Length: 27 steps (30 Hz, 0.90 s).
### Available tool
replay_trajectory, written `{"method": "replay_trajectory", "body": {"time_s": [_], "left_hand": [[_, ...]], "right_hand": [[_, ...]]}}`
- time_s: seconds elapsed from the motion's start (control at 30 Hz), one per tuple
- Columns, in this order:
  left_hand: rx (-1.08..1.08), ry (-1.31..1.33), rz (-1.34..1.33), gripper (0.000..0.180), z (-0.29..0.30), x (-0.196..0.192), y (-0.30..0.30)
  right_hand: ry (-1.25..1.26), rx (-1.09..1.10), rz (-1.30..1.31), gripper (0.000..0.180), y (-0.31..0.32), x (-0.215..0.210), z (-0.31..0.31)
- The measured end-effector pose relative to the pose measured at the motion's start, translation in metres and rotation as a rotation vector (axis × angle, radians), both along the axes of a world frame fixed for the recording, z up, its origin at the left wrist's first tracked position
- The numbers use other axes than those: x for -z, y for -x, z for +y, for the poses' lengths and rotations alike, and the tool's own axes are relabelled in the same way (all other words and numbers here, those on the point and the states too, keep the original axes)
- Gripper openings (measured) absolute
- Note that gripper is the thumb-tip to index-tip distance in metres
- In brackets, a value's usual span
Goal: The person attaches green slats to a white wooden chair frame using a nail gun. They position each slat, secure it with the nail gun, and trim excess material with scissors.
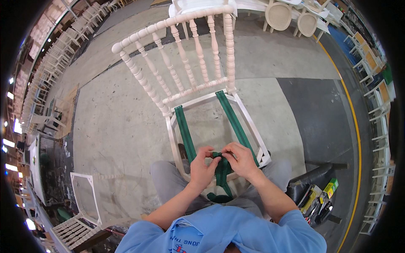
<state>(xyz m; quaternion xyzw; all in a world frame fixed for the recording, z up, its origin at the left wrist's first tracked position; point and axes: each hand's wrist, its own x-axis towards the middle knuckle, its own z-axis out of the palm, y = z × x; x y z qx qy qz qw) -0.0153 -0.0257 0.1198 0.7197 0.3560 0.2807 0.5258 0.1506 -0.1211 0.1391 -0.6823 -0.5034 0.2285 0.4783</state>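
Observation:
In front of me stands a pale wooden chair (230, 48) with a turned-spindle back and an open seat frame (249, 111). Two green webbing straps, one on the left (184, 128) and one on the right (236, 118), run from the rear rail toward the front. Between my hands, near the front of the seat, is a loose green webbing strap (221, 173), its end bunched or folded. My left hand (203, 167) pinches that end from the left, and my right hand (239, 160) pinches it from the right. The strap's tail hangs down to my lap.
At right, a black bench (310, 183) carries tools and a green-yellow box (331, 188). Another white chair (84, 198) lies at lower left. Rows of chairs line both sides, and white round-backed chairs (278, 17) stand at the far end. A yellow line (357, 139) marks the floor.

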Motion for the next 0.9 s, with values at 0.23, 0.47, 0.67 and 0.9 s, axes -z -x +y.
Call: {"method": "replay_trajectory", "body": {"time_s": [0.23, 0.47, 0.67, 0.9], "left_hand": [[0.026, -0.344, 0.085, 0.014, 0.052, 0.015, -0.025], [-0.031, -0.149, 0.199, 0.021, 0.153, 0.074, -0.073], [-0.13, -0.418, 0.307, 0.032, 0.204, 0.125, -0.08], [-0.041, -0.593, 0.426, 0.047, 0.216, 0.146, -0.098]], "right_hand": [[0.065, -0.049, -0.026, 0.011, -0.028, 0.012, 0.053], [0.191, -0.079, -0.172, 0.012, -0.076, 0.079, 0.176], [0.401, 0.022, -0.201, 0.012, -0.109, 0.148, 0.28], [0.547, 0.054, -0.386, 0.02, -0.114, 0.17, 0.319]]}}
